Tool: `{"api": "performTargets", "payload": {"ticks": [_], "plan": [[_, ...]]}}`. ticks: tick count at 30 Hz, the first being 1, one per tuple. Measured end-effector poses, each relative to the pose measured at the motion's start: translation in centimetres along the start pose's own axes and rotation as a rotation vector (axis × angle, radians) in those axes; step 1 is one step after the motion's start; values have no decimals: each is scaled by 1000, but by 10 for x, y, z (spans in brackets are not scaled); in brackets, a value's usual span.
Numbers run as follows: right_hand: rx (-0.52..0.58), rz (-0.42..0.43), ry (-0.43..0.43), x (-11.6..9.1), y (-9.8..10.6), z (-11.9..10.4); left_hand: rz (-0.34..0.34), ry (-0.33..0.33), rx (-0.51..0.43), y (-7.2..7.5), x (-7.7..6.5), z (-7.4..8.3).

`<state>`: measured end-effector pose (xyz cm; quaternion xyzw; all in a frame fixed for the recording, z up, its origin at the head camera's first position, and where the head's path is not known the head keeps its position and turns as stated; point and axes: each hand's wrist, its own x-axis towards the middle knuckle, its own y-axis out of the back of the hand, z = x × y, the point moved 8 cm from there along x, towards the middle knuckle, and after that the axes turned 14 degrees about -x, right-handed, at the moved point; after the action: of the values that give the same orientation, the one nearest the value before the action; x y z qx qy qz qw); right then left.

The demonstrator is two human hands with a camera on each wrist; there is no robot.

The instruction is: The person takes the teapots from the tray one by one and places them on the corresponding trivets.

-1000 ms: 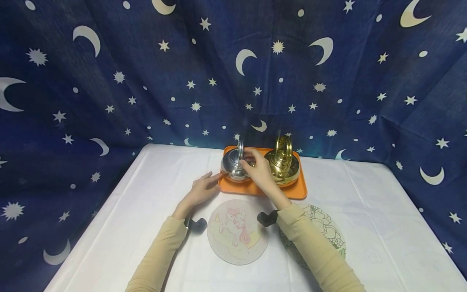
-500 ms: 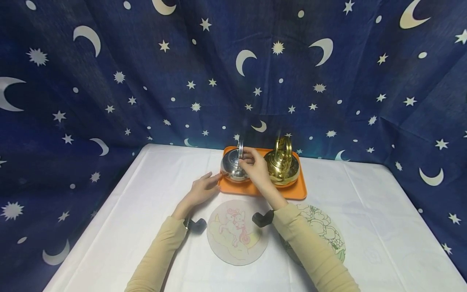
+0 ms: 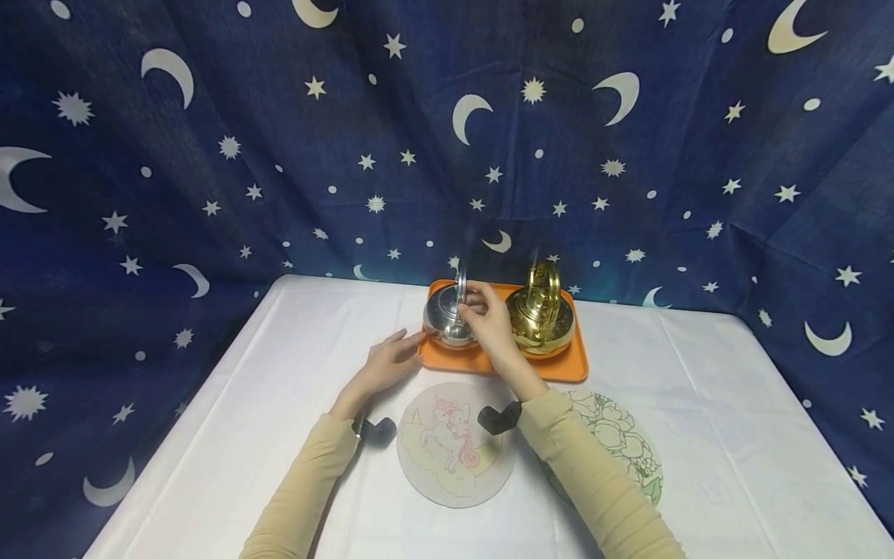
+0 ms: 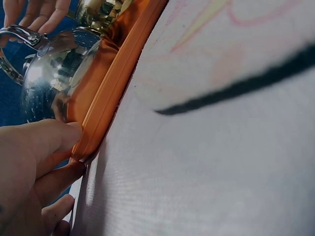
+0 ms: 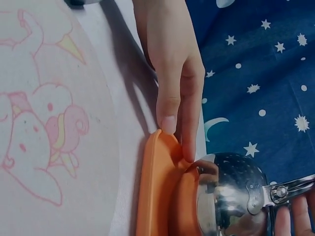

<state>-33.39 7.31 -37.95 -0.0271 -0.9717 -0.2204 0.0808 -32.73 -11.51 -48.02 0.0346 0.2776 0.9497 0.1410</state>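
Note:
A silver kettle (image 3: 441, 317) with an upright handle stands on the left part of an orange tray (image 3: 457, 359). Its shiny body also shows in the left wrist view. My right hand (image 3: 494, 322) holds the kettle's handle between thumb and fingers; in the right wrist view only its fingertips (image 5: 301, 216) appear by the handle. My left hand (image 3: 386, 365) pinches the tray's near-left corner, thumb (image 4: 59, 137) over the rim and the other fingers outside and below it. Right of the silver kettle, a gold kettle (image 3: 541, 322) sits on the same tray.
Nearer me on the white-covered table (image 3: 705, 404) lie a round mat with a pink unicorn drawing (image 3: 450, 481) and, under my right forearm, a round mat with green flower outlines (image 3: 632, 442). A blue star-and-moon curtain (image 3: 419, 140) hangs right behind the table.
My right wrist and forearm have shifted slightly left, with the thumb now closer to the silver kettle's handle. My left hand, the tray and both kettles stay where they were.

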Motion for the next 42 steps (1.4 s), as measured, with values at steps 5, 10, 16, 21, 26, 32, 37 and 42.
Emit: {"api": "performTargets", "payload": {"ticks": [5,10,16,21,26,32,37,42], "plan": [[48,3,-9,1,-2,2,1,-8,-3,1,0,1],[75,-7,-20,0,-4,4,0,-27,12,1,0,3],[87,-3,-26,0,-4,4,-1,-26,14,1,0,6],[89,-5,-30,1,-4,3,-5,-21,20,1,0,5],[105,1,-37,1,-4,4,-11,-12,27,-1,1,4],[108,-2,-44,1,-3,5,-8,-37,22,-1,0,5],[118,-16,-35,1,-2,5,-7,-56,7,0,-1,7],[121,-23,-18,0,1,2,-9,-62,20,0,0,6]]}}
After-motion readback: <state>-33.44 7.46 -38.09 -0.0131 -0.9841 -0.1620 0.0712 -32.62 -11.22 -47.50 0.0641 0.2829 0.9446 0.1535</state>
